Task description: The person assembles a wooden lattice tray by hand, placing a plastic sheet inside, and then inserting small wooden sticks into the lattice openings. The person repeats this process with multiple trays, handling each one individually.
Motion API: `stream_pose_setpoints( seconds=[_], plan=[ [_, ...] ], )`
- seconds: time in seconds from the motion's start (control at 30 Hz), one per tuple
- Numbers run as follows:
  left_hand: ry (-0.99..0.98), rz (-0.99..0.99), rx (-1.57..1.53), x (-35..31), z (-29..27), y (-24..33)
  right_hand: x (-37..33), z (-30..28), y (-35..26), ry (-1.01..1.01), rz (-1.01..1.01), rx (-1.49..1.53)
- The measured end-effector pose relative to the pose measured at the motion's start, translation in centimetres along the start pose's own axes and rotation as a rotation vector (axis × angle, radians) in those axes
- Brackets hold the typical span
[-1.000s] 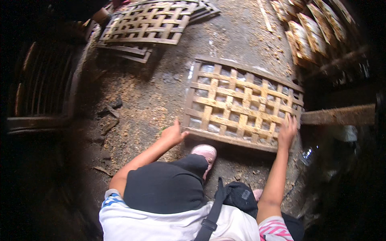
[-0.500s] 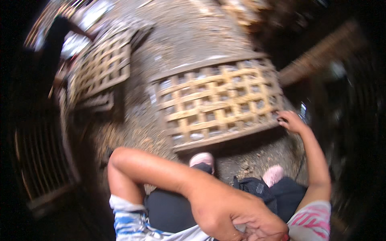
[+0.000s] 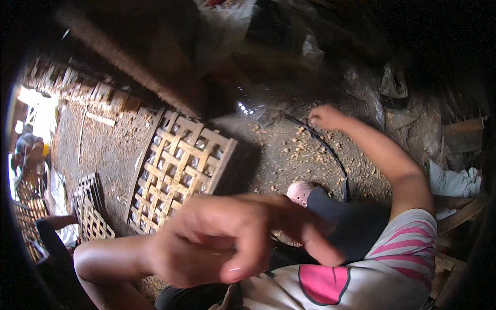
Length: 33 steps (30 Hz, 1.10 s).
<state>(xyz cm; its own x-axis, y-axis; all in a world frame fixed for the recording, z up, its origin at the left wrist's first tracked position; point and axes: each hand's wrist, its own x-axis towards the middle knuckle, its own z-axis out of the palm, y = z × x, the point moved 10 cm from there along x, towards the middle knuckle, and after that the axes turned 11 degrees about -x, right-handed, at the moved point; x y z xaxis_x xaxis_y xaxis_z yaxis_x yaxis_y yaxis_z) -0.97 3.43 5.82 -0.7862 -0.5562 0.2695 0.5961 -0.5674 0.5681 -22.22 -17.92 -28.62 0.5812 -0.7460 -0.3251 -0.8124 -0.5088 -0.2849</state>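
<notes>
My left hand [image 3: 222, 237] is large in the foreground, raised before my body and slightly blurred. Its thumb and forefinger stand apart, with nothing visible between them. Behind it a shallow crate with a woven lattice top [image 3: 173, 173], apparently bamboo, rests on the ground. My right arm stretches away to the right of the crate. At its end, my right hand [image 3: 328, 118] is low over the ground, its fingers loosely bent and apparently empty. Nearest to it are a black cable or strap [image 3: 328, 147] and crumpled clear plastic [image 3: 253, 109]; contact is not clear.
Brownish crumbs litter the ground [image 3: 294, 155] around my pink shoe [image 3: 299, 192]. A wooden beam [image 3: 129, 64] slants beyond the crate. Another person [image 3: 31, 155] and further lattice panels [image 3: 93, 217] are at far left. A white sack [image 3: 454, 178] and planks lie at right.
My view has swung right, so the crate now appears farther left. My right hand has left the crate's edge and reaches over the littered ground. My left hand has risen from my lap.
</notes>
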Motion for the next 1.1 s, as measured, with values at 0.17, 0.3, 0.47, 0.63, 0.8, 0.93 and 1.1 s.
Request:
stream_pose_setpoints(
  seconds=[0.17,0.3,0.47,0.63,0.8,0.93,1.1],
  plan=[
    [0.031,0.075,-0.090,9.2,-0.5,-3.5,6.6,-10.3,15.9,0.642,0.424,0.020],
    [0.068,0.128,-0.186,12.9,-1.6,-5.5,10.6,-11.6,18.9,0.718,0.568,0.066],
    [0.087,0.201,-0.280,14.2,-2.2,-5.9,14.2,-14.7,11.2,1.152,0.276,-0.453],
    [0.178,0.312,-0.277,13.1,-3.7,-4.0,19.9,-15.5,-0.6,1.084,-0.078,-0.650],
    [0.368,0.439,-0.176,10.0,-5.5,-0.5,24.4,-15.4,-0.5,0.773,0.101,-0.766],
    [0.526,0.504,0.009,4.9,-8.8,2.3,21.1,-19.9,-1.0,0.939,0.051,-0.655],
    [0.622,0.508,0.300,0.4,-12.5,4.2,11.1,-31.2,-3.8,1.517,-0.117,-0.564]
  ],
)
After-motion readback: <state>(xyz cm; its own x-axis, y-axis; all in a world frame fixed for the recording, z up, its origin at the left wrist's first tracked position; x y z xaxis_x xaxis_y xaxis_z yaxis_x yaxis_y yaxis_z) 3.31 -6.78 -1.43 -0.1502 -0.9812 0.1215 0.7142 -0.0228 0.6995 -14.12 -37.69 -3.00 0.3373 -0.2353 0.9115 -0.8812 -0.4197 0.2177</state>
